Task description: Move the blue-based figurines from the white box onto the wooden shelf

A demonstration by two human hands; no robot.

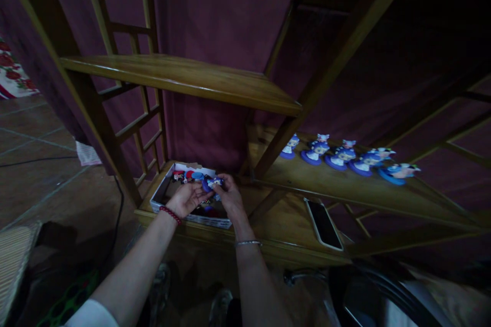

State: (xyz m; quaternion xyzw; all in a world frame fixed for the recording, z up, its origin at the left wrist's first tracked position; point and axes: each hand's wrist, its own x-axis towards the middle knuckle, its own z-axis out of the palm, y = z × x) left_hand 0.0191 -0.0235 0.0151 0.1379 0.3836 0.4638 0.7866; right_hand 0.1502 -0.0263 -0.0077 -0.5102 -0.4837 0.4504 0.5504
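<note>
Two-handed, pinching purple-based figurine (213, 183) between fingers of left hand (186, 199) and right hand (229, 195) | over open box (215, 222) | step, apparently: handling one piece singly | next: likely calls for steady, gentle hold, clear of cardboard edge

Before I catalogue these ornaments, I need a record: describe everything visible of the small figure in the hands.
The small figure has a purple base and a white-and-purple body, perhaps moulded plastic or resin. It is tipped sideways, its base toward the left hand and its body toward the right hand. Both hands' fingers touch it, partly covering it, above the open white box. Finer features are too small and dim to tell.
</note>
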